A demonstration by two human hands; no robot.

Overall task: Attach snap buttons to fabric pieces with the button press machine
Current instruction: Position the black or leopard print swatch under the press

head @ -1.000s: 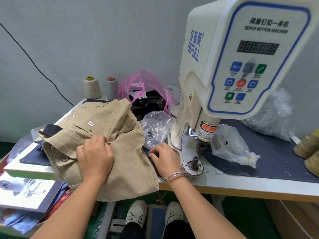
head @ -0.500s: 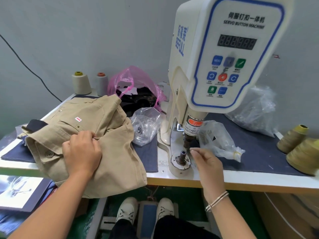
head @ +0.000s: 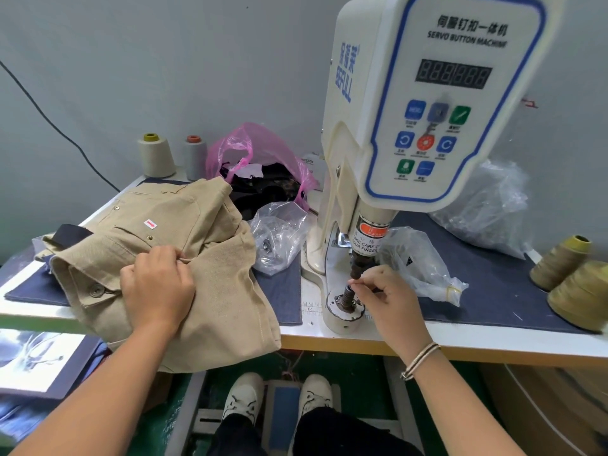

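A white servo button press machine point(head: 424, 103) stands on the table, its punch point(head: 358, 264) above the lower die post point(head: 348, 296). My right hand point(head: 385, 297) is at the die post, thumb and forefinger pinching something small at the gap between punch and die; the part itself is too small to tell. A folded tan garment point(head: 184, 258) with metal snaps lies left of the machine, hanging over the table edge. My left hand point(head: 158, 287) rests on it, fingers curled into a fold of the cloth.
Clear plastic bags point(head: 279, 238) of snap parts lie either side of the die, with a pink bag point(head: 260, 153) and thread cones point(head: 156, 156) behind. Yellow-green thread cones point(head: 572, 281) sit at the right on the blue mat point(head: 500, 291). A foot pedal point(head: 283, 409) lies between my shoes.
My right hand left the garment's edge, crossed to the right side of the die and now pinches at the die post. My left hand stayed on the garment.
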